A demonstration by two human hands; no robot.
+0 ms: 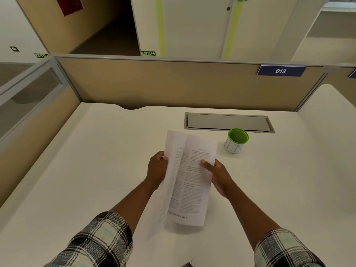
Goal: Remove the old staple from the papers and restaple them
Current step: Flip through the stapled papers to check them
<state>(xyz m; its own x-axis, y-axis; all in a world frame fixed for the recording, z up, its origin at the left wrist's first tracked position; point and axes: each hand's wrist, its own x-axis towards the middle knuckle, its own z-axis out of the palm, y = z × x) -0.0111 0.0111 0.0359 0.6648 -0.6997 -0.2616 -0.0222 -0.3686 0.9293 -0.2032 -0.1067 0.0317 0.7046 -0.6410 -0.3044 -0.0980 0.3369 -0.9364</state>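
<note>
I hold a set of printed white papers (189, 182) above the middle of the white desk (96, 160). My left hand (157, 170) grips their left edge, where the sheets bend and look blurred. My right hand (217, 176) grips the right edge, thumb on top of the printed page. The papers are lifted off the desk and tilted toward me. I cannot make out a staple on them, and no stapler or staple remover is in view.
A white cup with a green rim (236, 140) stands to the right of the papers' top. Behind it a grey cable flap (227, 122) is set into the desk. A tan partition (173, 83) closes the back, a glass-panelled one the left.
</note>
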